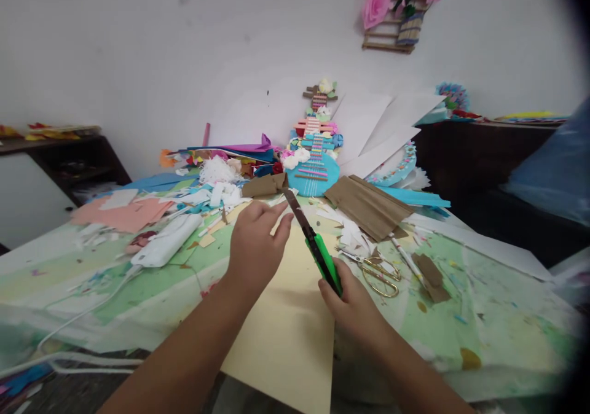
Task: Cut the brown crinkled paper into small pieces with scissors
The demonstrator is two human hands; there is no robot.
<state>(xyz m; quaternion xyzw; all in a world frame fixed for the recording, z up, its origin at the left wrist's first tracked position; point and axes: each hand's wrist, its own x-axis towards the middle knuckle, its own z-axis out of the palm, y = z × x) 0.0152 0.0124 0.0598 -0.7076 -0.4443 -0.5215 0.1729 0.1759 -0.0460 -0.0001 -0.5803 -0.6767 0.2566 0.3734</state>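
In my right hand (348, 291) is a green and black box cutter (318, 251), my fingers wrapped around its handle. Its long blade is out, pointing up and to the left away from me. My left hand (258, 239) is raised beside the blade, thumb and index finger apart with the fingertips close to the metal. Whether a fingertip touches the blade, I cannot tell. Small light scraps appear along the blade. Beneath both hands lies a cream-coloured sheet of card (286, 346), whose lower end sticks out over the table's near edge.
Gold-handled scissors (380, 276) and a white pen (405, 257) lie at right, near folded brown paper (369, 205). A white power strip (168, 240) with a cable is at left. Paper scraps and a blue paper-craft guitar shape (313, 174) stand at the back by the wall.
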